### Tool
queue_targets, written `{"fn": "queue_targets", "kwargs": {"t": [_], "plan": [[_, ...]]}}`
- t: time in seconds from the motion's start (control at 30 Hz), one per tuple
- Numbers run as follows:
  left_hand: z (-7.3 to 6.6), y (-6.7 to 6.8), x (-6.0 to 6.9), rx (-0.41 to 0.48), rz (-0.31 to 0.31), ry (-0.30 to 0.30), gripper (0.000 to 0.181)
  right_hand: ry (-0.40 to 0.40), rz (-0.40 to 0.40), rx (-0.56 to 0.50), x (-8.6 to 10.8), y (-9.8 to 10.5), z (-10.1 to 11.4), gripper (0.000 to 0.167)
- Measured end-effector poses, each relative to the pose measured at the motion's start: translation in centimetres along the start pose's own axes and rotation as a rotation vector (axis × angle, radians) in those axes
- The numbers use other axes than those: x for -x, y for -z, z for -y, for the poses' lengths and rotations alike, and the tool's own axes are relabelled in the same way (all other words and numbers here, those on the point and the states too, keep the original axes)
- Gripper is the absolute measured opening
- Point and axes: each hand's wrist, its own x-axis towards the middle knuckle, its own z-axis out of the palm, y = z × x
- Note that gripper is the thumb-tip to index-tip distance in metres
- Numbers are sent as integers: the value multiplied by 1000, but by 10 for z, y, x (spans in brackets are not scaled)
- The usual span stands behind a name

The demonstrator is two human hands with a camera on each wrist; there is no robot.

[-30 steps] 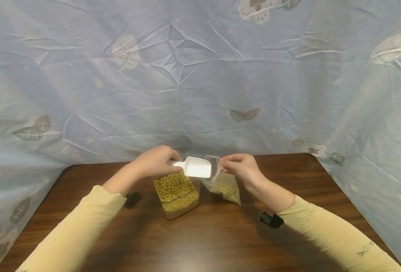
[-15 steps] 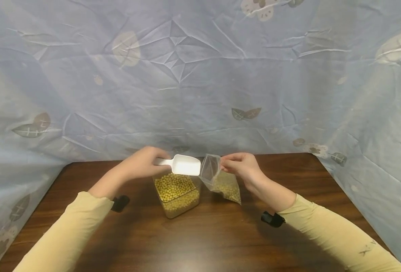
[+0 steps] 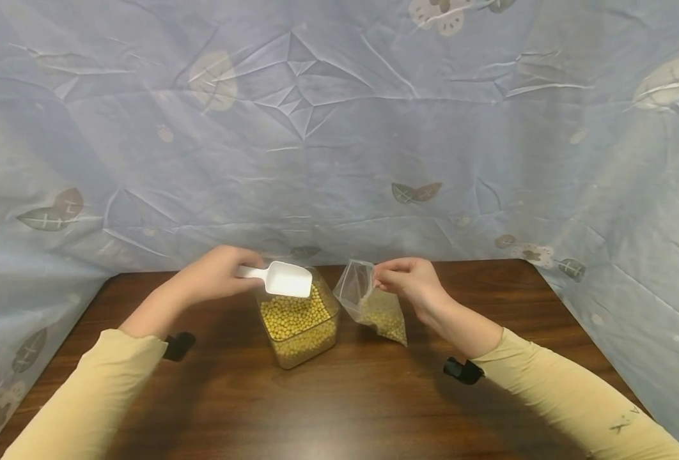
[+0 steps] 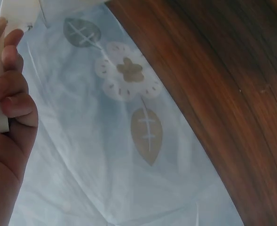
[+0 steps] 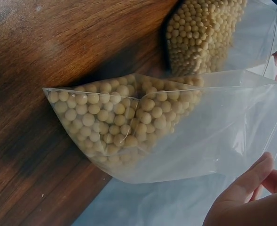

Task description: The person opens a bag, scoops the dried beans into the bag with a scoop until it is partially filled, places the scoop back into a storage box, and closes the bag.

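My left hand [image 3: 218,271] grips the handle of a white scoop [image 3: 289,280], its fingers curled round it in the left wrist view. The scoop's bowl looks bare inside and hangs over the back left of a clear square container [image 3: 307,361] filled with soybeans [image 3: 293,316]. To the right of it, my right hand [image 3: 411,281] pinches the top edge of a clear plastic bag [image 3: 355,284]. Soybeans [image 5: 114,117] fill the bag's lower part, as the right wrist view shows. The bag's mouth gapes toward the container.
The wooden table [image 3: 339,415] carries the container and bag. A pale blue patterned cloth [image 3: 339,160] hangs behind the table and along both sides. Black wrist cameras [image 3: 462,370] sit under both forearms.
My left hand has drawn the scoop leftward from the bag's mouth to above the container. The right hand keeps its pinch on the bag and has hardly moved.
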Motion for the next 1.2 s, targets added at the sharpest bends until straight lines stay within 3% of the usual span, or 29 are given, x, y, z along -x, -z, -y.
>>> {"fn": "queue_targets", "kwargs": {"t": [0.23,0.53,0.9,1.2], "plan": [[5,5,-6,-2,46,-50,9,6,-1,11,0,-1,0,30],[-5,4,-26,-57,152,-105,8,8,3,7,0,-2,0,31],[-12,-13,-38,-77,260,-65,11,20,-15,24,1,-1,-2,30],[-30,-28,-42,-132,339,-45,5,18,-11,22,3,-1,-2,30]]}}
